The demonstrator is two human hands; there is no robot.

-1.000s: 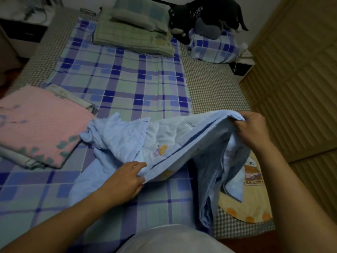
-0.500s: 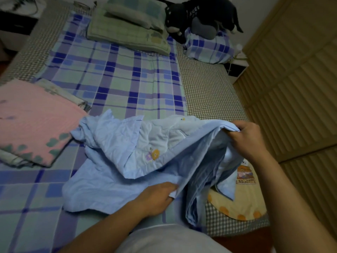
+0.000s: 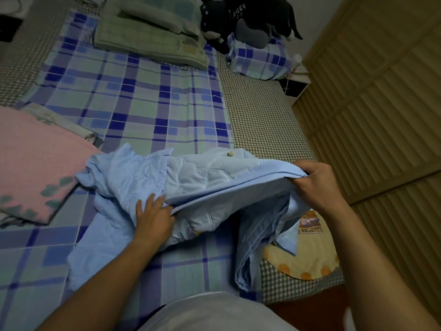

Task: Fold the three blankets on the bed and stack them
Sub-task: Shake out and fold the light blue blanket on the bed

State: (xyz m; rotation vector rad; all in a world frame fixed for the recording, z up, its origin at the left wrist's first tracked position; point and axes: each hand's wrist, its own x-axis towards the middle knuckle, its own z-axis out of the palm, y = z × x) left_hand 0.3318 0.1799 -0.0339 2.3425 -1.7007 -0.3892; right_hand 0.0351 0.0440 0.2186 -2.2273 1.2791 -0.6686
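Both hands on lt-blue blanket point(image 3: 214, 185)

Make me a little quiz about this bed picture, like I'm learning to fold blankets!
1. True or false: the right hand grips an edge of the light blue blanket and holds it up off the bed.
2. What lies at the left of the bed? A) the folded pink blanket B) a red towel C) a stack of books
3. Fill in: the left hand rests with fingers spread flat on the ____ blanket.

Key
1. True
2. A
3. light blue
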